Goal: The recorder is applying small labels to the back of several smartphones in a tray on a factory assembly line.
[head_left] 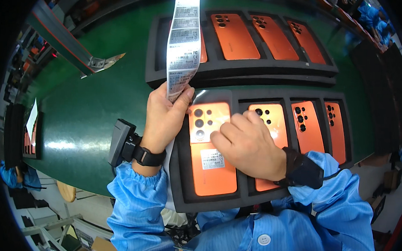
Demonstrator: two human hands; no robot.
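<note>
My left hand [164,116] pinches the lower end of a long strip of printed white labels [184,46], which rises beyond the top edge. Below it, an orange phone [213,181] lies camera side up in a black foam tray [205,206]. A white label [213,159] sits on its back, under the cameras. Over its camera end lies a clear sheet [214,97], reaching past the phone's top. My right hand [253,142] is closed above this phone's right edge and the neighbouring orange phone [280,130]; its fingertips are hidden.
Two more orange phones [307,127] fill the tray's right side. Behind stands another black foam tray [245,70] with several orange phones. A metal stand [61,41] leans over the green table [91,119] at left. Other people [375,19] are at the far right and left edge.
</note>
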